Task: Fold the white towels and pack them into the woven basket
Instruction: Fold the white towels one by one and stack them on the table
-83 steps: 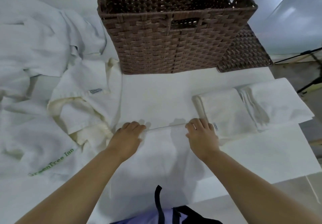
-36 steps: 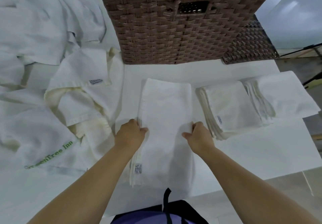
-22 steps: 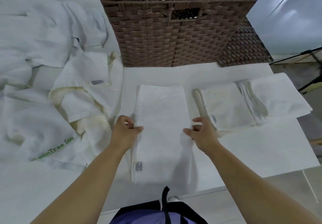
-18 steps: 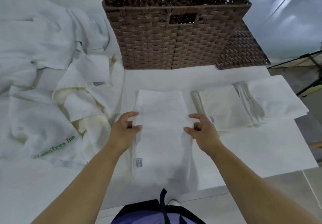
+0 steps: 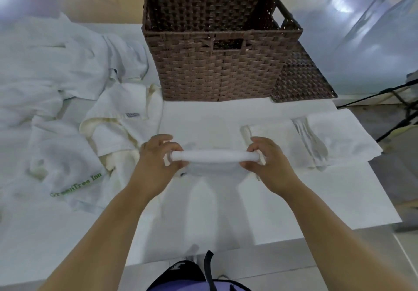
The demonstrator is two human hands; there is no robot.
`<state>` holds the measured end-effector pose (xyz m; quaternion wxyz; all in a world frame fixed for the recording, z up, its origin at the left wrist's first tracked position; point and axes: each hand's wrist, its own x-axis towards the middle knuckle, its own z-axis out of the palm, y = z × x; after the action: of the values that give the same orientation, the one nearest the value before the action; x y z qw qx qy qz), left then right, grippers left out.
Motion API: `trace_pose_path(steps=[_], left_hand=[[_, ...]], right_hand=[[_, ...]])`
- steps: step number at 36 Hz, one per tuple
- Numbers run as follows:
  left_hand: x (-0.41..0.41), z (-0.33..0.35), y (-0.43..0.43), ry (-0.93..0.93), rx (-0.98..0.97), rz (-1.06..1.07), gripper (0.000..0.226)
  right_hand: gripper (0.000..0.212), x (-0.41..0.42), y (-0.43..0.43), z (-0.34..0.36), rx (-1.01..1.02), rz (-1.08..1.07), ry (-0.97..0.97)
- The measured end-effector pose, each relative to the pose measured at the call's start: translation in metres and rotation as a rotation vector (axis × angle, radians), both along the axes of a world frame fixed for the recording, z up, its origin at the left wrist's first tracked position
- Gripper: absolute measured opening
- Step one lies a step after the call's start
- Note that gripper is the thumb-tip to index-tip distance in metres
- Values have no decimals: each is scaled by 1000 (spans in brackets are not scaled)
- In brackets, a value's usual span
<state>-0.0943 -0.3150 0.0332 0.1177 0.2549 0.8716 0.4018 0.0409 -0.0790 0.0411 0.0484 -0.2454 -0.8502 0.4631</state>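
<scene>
Now my left hand (image 5: 156,161) and right hand (image 5: 267,164) each pinch one end of the folded towel (image 5: 214,157), held up over the table (image 5: 339,200). The basket (image 5: 217,73) sits on the far side. More towels (image 5: 339,139) lie on the right.

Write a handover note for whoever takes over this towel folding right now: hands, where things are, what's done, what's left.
Left hand and right hand each grip one end of a half-folded towel, lifted above the table.
Done: folded towels lie at right.
Basket: no towels visible inside.
Left: finish this fold, fold the pile on the left, pack everything into the basket.
</scene>
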Motion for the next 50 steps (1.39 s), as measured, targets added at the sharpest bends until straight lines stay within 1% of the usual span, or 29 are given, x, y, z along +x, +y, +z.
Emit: trace_pose_path(steps=[2,3,4,7,10,11,13,15,17,18,20,23,27,29,31,33,37,40,44,47,50], left_hand=[[-1,6,-2,-82,27,-34,29],[-1,8,-2,-140,37,-42,24],[-1,10,-1,-181,48,-40,19],[-3,12,0,-230,92,-10,11],[-5,9,3,-308,113,21,7],[-6,7,4,-325,102,29,10],[-9,-2,7,-320,51,58,22],[-11,-14,10,-277,-37,90,34],[-12,-29,9,-245,-142,86,41],[-12,-37,8,-242,-194,70,42],[-9,-51,3,-264,-281,41,43],[0,-68,-3,-310,-369,2,46],[10,-81,-5,-391,-470,-12,55],[14,-84,-2,-406,-490,-29,48],[15,-85,3,-421,-471,-34,36],[15,-86,8,-460,-449,-26,33],[13,-88,17,-534,-447,17,42],[10,-91,21,-576,-463,20,42],[10,-92,24,-610,-355,125,39],[7,-87,28,-625,-273,202,48],[3,-79,33,-609,-181,256,58]], right_hand=[[20,3,4,5,-112,27,-26],[18,4,6,6,-128,36,-38],[17,6,7,6,-129,35,-48],[11,5,9,8,-156,-9,-52],[12,2,8,8,-156,-46,-70],[14,-1,8,6,-151,-58,-84],[23,-6,7,-3,-120,-92,-130],[42,-10,5,-15,-76,-126,-208],[59,-10,2,-28,10,-114,-325],[63,-8,0,-33,49,-92,-383],[64,-3,-5,-42,96,-44,-479],[62,5,-11,-53,139,-10,-573],[62,12,-18,-64,112,9,-674],[60,13,-22,-69,85,7,-708],[56,13,-27,-72,68,-5,-716],[54,11,-32,-75,60,-25,-719],[59,6,-40,-77,60,-34,-755],[54,3,-43,-76,94,-23,-760],[51,-2,-43,-76,68,-20,-694],[52,-3,-36,-75,28,-25,-645],[63,-7,-23,-71,12,-22,-579]])
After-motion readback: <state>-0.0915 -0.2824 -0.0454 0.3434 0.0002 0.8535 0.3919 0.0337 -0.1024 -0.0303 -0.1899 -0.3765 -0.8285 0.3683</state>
